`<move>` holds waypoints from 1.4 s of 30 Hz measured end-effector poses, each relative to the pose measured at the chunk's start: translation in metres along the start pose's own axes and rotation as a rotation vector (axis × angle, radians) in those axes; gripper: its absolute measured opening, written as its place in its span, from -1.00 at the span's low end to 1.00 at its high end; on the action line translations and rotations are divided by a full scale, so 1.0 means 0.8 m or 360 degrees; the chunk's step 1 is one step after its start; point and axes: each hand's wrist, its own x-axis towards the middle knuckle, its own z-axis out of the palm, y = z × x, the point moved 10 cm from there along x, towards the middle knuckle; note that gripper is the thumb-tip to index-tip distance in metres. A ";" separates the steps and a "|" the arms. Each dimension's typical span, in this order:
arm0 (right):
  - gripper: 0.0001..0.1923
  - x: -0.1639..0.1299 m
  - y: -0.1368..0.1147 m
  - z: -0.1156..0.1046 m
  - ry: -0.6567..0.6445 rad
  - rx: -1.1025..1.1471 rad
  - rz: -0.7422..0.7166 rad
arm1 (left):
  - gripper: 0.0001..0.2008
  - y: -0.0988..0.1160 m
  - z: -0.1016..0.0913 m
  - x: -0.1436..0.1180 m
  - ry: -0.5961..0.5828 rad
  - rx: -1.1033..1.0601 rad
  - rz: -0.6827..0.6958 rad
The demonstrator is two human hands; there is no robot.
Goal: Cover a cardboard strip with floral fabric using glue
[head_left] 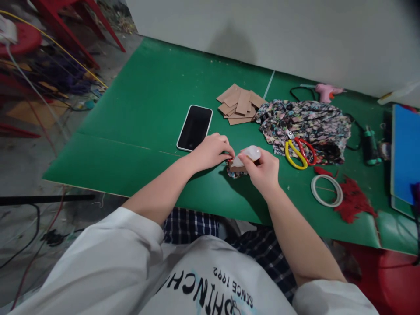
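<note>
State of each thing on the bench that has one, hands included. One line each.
Phone: flat, screen dark
Cardboard pieces: loose, overlapping pile
Patterned cloth: crumpled
Scissors: lying partly on the cloth; blades unclear
White tape roll: lying flat
Red scraps: ragged
White bottle: tilted, held
Small cardboard-and-cloth piece: partly hidden
Left hand: fingers at the piece, grip unclear
Right hand: closed around the bottle

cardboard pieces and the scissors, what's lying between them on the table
In the head view, the floral cloth lies between the cardboard pieces and the scissors, which partly overlap it.
</note>
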 end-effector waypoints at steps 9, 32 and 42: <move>-0.62 -0.005 -0.003 0.001 -0.0030 -0.0004 -0.0020 | -0.90 0.004 0.013 0.001 -0.0137 0.0048 0.0021; -0.67 -0.010 -0.009 0.003 0.0031 -0.0079 -0.0170 | -0.89 0.001 0.017 0.003 -0.0121 0.0095 -0.0050; -0.72 -0.009 -0.013 0.001 0.0015 -0.0032 -0.0221 | -0.90 0.001 0.017 0.002 -0.0126 0.0087 -0.0045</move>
